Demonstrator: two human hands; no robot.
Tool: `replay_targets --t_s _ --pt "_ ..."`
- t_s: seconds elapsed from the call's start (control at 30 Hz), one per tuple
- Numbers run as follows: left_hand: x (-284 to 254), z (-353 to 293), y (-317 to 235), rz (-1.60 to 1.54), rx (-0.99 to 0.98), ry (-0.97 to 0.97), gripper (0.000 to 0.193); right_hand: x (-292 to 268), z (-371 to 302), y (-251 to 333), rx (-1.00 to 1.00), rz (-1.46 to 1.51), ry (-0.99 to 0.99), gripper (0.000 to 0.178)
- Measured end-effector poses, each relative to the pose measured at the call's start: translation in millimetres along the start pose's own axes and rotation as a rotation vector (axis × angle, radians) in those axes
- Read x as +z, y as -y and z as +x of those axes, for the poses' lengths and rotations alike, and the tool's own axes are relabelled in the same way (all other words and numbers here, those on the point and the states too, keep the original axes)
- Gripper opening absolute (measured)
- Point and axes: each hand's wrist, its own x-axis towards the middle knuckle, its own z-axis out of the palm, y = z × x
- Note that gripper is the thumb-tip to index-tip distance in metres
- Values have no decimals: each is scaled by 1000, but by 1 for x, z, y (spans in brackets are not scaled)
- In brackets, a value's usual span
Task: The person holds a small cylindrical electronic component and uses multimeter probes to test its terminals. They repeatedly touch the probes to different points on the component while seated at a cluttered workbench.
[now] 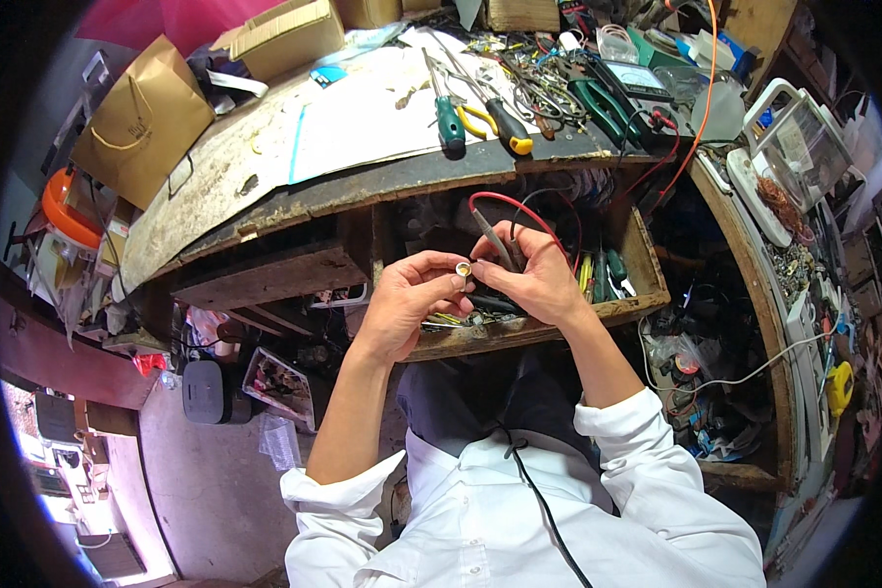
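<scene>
Handling so small a piece well likely calls for a light pinch on its rim, both hands steady over the open drawer (500,340), and the probe (498,242) kept from swinging on its red lead (536,214). Above the drawer, the left hand (402,299) grips the small round metal part (463,269) between thumb and fingertips; the right hand (544,279) is closed on the probe, its fingertips just beside the part, contact unclear.

Here beyond the fingers (427,263) runs a worn, dark-edged wooden workbench (206,201); right below them juts an open, rough-wood drawer (519,333); down to their left, smooth greyish floor (206,480), violet-tinged daylight glaring farther out!
</scene>
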Motion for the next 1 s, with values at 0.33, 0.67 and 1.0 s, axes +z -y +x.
replay_targets --t_s 0.33,0.67,1.0 --pt "1 -2 -2 1 36 -34 24 -1 2 -9 -34 -40 -14 14" --pt "2 -3 -2 12 54 -30 24 -2 3 -11 -46 -94 -17 15" --pt "1 -2 -1 11 53 -29 23 1 3 -9 5 -61 -17 13"
